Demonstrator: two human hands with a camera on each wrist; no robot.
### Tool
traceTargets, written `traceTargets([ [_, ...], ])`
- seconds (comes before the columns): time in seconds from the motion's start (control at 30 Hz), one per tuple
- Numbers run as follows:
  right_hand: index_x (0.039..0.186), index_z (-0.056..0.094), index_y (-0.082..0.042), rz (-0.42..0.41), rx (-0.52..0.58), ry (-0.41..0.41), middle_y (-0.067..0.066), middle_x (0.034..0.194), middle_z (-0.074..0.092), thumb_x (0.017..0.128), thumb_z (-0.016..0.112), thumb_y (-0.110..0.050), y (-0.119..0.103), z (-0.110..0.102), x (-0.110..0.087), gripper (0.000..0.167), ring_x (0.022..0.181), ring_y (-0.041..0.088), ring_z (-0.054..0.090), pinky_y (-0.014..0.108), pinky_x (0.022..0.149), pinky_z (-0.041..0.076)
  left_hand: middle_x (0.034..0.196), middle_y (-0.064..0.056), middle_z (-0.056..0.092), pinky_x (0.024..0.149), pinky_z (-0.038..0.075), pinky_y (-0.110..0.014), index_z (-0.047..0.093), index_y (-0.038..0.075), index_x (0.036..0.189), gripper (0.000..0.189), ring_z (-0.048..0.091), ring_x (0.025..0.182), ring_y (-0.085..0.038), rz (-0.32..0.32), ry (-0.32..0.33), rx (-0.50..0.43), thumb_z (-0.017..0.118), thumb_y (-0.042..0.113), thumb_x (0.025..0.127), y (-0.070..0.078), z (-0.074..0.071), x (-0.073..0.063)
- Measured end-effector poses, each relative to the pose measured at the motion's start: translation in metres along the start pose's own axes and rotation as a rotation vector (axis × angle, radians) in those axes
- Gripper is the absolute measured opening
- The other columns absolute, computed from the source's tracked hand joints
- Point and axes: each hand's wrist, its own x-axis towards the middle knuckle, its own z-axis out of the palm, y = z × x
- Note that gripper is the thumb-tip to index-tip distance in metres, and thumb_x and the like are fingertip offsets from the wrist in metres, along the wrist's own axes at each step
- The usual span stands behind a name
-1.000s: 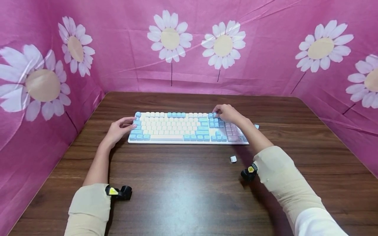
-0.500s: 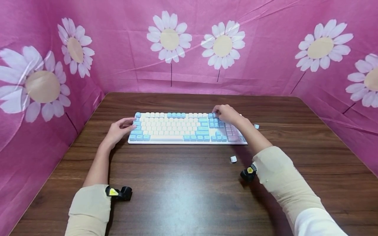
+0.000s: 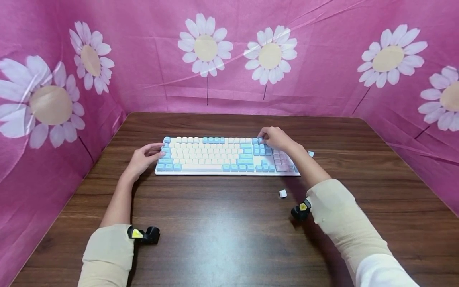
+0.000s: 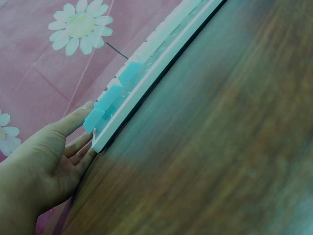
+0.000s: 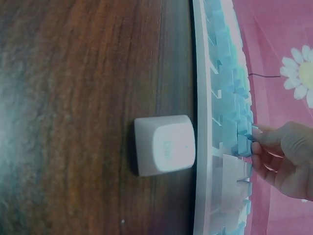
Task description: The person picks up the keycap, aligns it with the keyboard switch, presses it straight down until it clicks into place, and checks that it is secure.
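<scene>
A keyboard (image 3: pixel 204 156) with white, blue and pale pink keycaps lies on the wooden table. My left hand (image 3: pixel 142 157) holds its left end, thumb by the blue keys and the other fingers at the side edge, as the left wrist view shows. At the upper right key cluster, my right hand (image 3: pixel 279 138) pinches a small blue keycap (image 5: pixel 254 130) between thumb and index finger; the fingers partly hide it. A loose white keycap (image 3: pixel 283 193) sits in front of the keyboard, looking large in the right wrist view.
Another loose keycap (image 3: pixel 310 154), light blue, lies right of the keyboard beside my right forearm. Brown wooden table (image 3: pixel 215 231) surrounds the keyboard. Pink cloth (image 3: pixel 143 48) printed with daisies hangs behind the table and on both sides.
</scene>
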Motion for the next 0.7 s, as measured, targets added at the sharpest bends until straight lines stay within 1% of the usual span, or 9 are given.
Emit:
traceTargets([
  [0.27, 0.103, 0.062, 0.005, 0.040, 0.039, -0.023, 0.018, 0.095, 0.064, 0.088, 0.054, 0.003, 0.0018, 0.0000, 0.0008, 0.017, 0.088, 0.027, 0.057, 0.038, 0.076, 0.046, 0.127, -0.021, 0.049, 0.093, 0.036, -0.036, 0.049, -0.001, 0.129, 0.049, 0.046, 0.114, -0.032, 0.005, 0.002, -0.001, 0.062, 0.023, 0.089, -0.0003, 0.0000, -0.0002],
  [0.43, 0.105, 0.062, 0.004, 0.048, 0.062, -0.017, 0.018, 0.097, 0.062, 0.089, 0.054, 0.003, 0.0045, 0.0017, 0.0001, 0.017, 0.090, 0.028, 0.057, 0.039, 0.077, 0.046, 0.127, -0.021, 0.050, 0.092, 0.036, -0.035, 0.049, -0.001, 0.129, 0.048, 0.046, 0.113, -0.032, 0.009, 0.003, 0.004, 0.062, 0.023, 0.089, 0.0000, -0.0003, 0.0001],
  [0.7, 0.104, 0.061, 0.005, 0.025, 0.057, -0.007, 0.018, 0.096, 0.063, 0.088, 0.058, 0.002, 0.0060, 0.0037, -0.0010, 0.017, 0.093, 0.029, 0.057, 0.041, 0.081, 0.044, 0.129, -0.021, 0.048, 0.096, 0.034, -0.042, 0.048, 0.000, 0.131, 0.050, 0.045, 0.115, -0.033, -0.005, -0.006, 0.004, 0.062, 0.024, 0.090, 0.0009, -0.0009, -0.0006],
])
